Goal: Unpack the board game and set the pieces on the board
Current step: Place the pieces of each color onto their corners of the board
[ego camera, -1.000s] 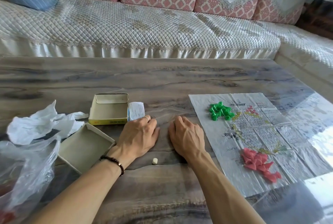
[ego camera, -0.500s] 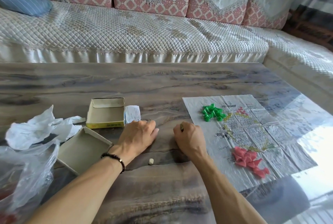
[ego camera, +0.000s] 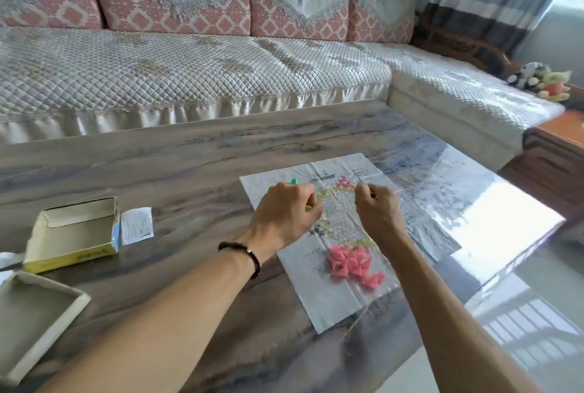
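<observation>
Hovering over the far half of the board, both hands have their fingers curled downward. The left hand covers the green pieces, only a sliver of green showing past its knuckles and by its fingertips; whether it actually holds one cannot be told. The right hand is curled too, fingertips near the board's centre grid, and what it pinches, if anything, is hidden. The pink pieces lie heaped on the near part of the board, apart from both hands. The board is a creased sheet printed with a honeycomb pattern; its heading is too blurred to read. Left of it sit an open box with a yellow side, a slip with unreadable print just beside it, and a lid nearer. All rest on a glossy wood-grain table, with a quilted sofa beyond.
</observation>
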Available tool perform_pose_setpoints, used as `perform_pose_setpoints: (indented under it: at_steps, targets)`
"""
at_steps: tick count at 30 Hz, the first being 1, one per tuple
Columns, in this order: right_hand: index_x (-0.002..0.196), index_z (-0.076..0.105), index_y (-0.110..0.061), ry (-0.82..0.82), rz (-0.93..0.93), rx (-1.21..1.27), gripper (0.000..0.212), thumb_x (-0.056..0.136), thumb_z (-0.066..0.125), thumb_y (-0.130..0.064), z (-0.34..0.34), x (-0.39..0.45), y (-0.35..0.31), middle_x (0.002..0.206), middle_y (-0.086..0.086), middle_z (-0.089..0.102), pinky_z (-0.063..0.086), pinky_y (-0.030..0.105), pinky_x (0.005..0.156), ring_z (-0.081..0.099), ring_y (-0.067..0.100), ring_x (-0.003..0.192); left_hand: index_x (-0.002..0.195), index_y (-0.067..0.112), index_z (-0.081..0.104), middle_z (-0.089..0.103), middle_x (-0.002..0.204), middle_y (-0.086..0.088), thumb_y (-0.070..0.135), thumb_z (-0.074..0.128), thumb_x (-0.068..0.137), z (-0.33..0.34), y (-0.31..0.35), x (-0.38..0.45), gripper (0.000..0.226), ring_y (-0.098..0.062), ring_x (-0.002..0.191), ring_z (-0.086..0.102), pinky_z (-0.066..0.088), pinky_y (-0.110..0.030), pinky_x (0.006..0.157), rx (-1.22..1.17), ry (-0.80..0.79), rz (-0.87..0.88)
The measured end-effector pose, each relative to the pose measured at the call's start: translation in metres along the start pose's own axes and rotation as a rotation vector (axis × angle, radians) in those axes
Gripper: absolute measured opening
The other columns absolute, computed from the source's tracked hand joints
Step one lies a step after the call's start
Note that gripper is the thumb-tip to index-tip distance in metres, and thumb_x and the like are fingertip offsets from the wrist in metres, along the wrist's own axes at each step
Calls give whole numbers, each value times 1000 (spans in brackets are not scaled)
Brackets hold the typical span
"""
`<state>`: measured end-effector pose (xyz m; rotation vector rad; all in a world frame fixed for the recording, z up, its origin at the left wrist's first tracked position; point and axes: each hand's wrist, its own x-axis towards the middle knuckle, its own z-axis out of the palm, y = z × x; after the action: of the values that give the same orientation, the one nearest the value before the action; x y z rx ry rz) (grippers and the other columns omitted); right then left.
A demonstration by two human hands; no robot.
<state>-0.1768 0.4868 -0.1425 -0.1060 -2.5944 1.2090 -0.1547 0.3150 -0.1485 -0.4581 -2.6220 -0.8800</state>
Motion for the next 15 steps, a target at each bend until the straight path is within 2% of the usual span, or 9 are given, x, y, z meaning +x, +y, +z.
perform_pose_setpoints:
  at_steps: [5,8,12,15]
  targets:
    - [51,39,-17,87,135,39,26,74,41,-30,-42,33,58,50,5,35,26,31,52,31,16,49,65,15,54,59,61,-4,27,64,88,51,35,53,28,-20,58,54,45,-28,60,-84,-91,-45]
    - [52,39,-18,75,181,52,30,80,44,-26,-52,53,90,50,5,37,26,32,54,32,16,51,64,11,57,64,65,-6,26,64,88,84,43,81,29,-20,61,58,49,-29,61,-93,-144,-83]
    - [55,40,-14,12,173,-4,32,86,44,-22,-49,84,119,49,3,37,25,26,51,31,15,47,68,7,62,67,71,-6,30,63,89,124,45,116,31,-21,67,62,43,-27,59,-67,-178,-160]
    - [55,41,-14,-40,180,-66,33,87,44,-25,-40,111,131,49,1,40,27,25,49,33,16,45,64,7,59,67,68,-9,28,60,88,152,43,138,32,-26,66,64,50,-31,59,-61,-166,-217]
